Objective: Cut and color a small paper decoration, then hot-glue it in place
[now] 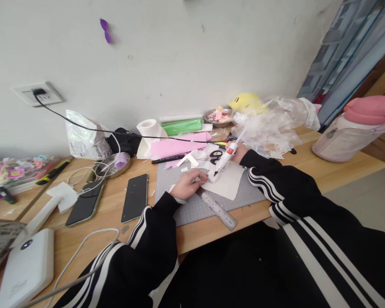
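My right hand (239,151) is wrapped round a white hot glue gun (225,160), with a pale glue stick (243,134) standing out of its back end. The gun's dark nozzle points down and left, close to the fingertips of my left hand (190,183). Those fingers are pinched together just above the cutting mat (167,179); what is in them is too small to make out. A sheet of white paper (231,185) lies under the gun. Below my left hand a pale ruler (218,210) sticks out over the mat's front edge. Black-handled scissors (215,156) rest behind.
White paper scraps (189,160), a black marker (167,158) and pink sheets (176,147) lie behind the mat. Two phones (135,197), a metal bowl (115,166) and a power bank (28,269) are leftward. A black cord (115,131) crosses the back. Rightward stands a pink bottle (346,137).
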Demonstrator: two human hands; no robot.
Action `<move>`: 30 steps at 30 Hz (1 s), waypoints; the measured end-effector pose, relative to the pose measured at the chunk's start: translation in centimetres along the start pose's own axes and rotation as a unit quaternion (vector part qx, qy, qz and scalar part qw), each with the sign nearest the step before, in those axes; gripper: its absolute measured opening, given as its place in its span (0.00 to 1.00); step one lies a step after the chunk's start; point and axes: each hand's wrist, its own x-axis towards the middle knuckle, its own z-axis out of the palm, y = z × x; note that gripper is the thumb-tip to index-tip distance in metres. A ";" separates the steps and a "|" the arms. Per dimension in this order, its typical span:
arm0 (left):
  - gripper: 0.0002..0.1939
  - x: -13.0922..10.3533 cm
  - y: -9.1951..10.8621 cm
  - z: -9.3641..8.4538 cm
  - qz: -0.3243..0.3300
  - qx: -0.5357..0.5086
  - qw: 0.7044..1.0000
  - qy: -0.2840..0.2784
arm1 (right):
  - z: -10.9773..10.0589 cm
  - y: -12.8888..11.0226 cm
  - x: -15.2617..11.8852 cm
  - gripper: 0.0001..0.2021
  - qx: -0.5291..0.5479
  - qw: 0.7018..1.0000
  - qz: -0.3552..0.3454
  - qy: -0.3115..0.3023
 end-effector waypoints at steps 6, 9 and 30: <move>0.03 0.1 -0.2 0.1 -0.002 0.016 1.000 -0.018 | -0.9 -1.3 0.0 0.06 -0.021 1.000 0.006 -0.008; 0.02 0.1 -0.2 0.1 -0.002 0.020 0.999 -0.025 | -1.2 -1.5 0.0 0.06 -0.023 1.000 0.012 -0.006; 0.04 0.2 -0.2 0.2 0.001 0.022 0.999 -0.026 | -0.6 -0.5 0.1 0.11 -0.050 0.998 0.023 -0.036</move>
